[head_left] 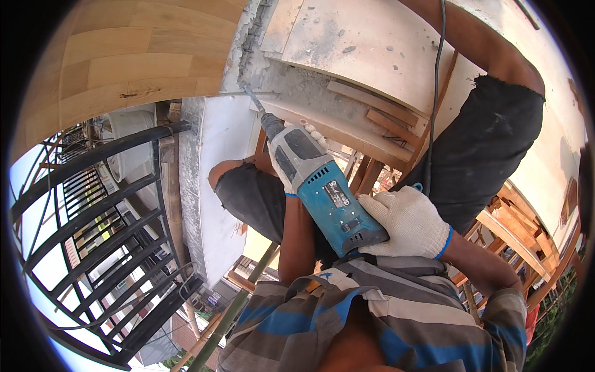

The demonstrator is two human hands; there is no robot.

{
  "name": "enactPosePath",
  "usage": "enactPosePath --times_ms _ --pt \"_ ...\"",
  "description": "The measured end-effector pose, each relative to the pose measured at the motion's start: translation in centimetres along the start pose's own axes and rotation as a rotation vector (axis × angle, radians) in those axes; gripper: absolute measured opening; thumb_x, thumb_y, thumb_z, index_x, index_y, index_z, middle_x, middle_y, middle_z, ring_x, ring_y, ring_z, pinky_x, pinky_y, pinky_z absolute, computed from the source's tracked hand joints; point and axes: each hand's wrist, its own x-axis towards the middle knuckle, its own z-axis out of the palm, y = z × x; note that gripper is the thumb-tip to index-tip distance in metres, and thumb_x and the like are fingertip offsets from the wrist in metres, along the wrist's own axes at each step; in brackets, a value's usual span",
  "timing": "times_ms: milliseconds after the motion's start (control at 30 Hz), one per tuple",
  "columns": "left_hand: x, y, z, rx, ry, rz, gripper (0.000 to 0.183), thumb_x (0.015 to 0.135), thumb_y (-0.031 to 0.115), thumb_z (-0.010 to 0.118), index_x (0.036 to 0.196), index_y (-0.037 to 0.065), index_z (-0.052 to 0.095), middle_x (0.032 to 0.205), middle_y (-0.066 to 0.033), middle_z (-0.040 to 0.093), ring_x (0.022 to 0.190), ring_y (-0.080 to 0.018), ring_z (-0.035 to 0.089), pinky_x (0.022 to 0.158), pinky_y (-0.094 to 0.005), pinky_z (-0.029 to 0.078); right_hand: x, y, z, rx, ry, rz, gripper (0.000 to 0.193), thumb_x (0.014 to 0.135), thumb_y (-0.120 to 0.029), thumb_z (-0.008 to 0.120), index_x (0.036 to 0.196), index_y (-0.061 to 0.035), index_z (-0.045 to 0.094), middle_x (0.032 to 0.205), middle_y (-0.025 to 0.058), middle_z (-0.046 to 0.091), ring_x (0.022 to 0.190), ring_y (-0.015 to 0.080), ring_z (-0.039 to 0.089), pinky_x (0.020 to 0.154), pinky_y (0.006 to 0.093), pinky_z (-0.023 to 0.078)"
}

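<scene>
— Drill [325, 197] sat dead centre of the frame, blue and grey body, its bit [253, 99] running up and to the left into the rough grey concrete edge [282, 77] in the upper middle.

— And who had hold of it?

— The person wearing the camera, both hands in white knitted gloves. The right hand [409, 223] was wrapped tight around the rear handle, right of centre, fingers closed on it. The left hand [296, 162] gripped the grey front part of the body, just behind the chuck; most of that glove was hidden behind the tool, only fingertips showed above it and a bit of cuff below.

— Any cord?

— A dark cable [436, 87] ran from the top edge of the frame down toward the back of the tool.

— What lay around them?

— A white slab [217, 186] stood just left of the tool, with black metal railing [105, 235] curving through the lower left. Pale wood panelling [136, 56] filled the upper left. Timber battens [378, 118] lay against the board in the upper middle, and more wooden framing [520, 235] showed at the right edge. The person's striped shirt [384, 316], grey and blue, took up the bottom centre, dark shorts [483, 142] over the bent knees on either side of the tool.
</scene>
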Motion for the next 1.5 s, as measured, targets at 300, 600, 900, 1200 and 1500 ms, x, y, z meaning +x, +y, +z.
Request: enactPosePath --times_ms 300,600,900,1200,1500 --pt "-1.5 -1.0 -1.4 -0.061 -0.124 0.013 0.095 0.105 0.078 0.057 0.155 -0.003 0.055 0.134 -0.0229 0.068 0.121 -0.0397 0.069 0.105 -0.0533 0.060 -1.6 0.6 -0.5 -0.011 0.056 -0.061 0.093 0.082 -0.067 0.088 0.145 0.0000 0.070 0.113 0.0156 0.080 0.093 0.0313 0.079 0.083 0.0433 0.059" --pt "-1.7 -1.7 0.3 -0.035 -0.150 0.028 0.105 0.103 0.087 0.052 0.157 -0.003 0.052 0.136 -0.0242 0.066 0.121 -0.0405 0.069 0.105 -0.0563 0.060 -1.4 1.4 -1.0 -0.036 0.075 -0.143 0.089 0.086 -0.069 0.086 0.140 0.0012 0.072 0.101 0.0132 0.080 0.086 0.0290 0.080 0.078 0.0407 0.059" --pt "0.1 -2.0 1.1 0.073 -0.127 0.090 0.102 0.103 0.083 0.055 0.154 -0.005 0.056 0.139 -0.0252 0.067 0.125 -0.0430 0.067 0.111 -0.0592 0.056 -0.2 4.1 -2.1 -0.061 0.212 -0.232 0.085 0.082 -0.073 0.089 0.128 -0.0018 0.078 0.086 0.0093 0.077 0.074 0.0274 0.078 0.069 0.0396 0.057" --pt "1.2 -1.1 1.1 -0.049 -0.118 0.076 0.103 0.102 0.083 0.059 0.156 -0.005 0.056 0.141 -0.0262 0.065 0.131 -0.0436 0.064 0.117 -0.0597 0.052 0.7 4.6 -1.8 -0.066 0.252 -0.225 0.086 0.083 -0.075 0.088 0.126 -0.0012 0.078 0.079 0.0089 0.073 0.068 0.0282 0.074 0.067 0.0405 0.055" --pt "2.8 0.3 0.1 0.089 -0.147 0.084 0.103 0.101 0.079 0.066 0.160 -0.004 0.051 0.145 -0.0238 0.064 0.136 -0.0404 0.061 0.120 -0.0572 0.050 1.9 5.2 -1.8 -0.020 0.239 -0.191 0.084 0.085 -0.075 0.086 0.124 -0.0012 0.077 0.079 0.0104 0.072 0.069 0.0295 0.075 0.067 0.0412 0.056"
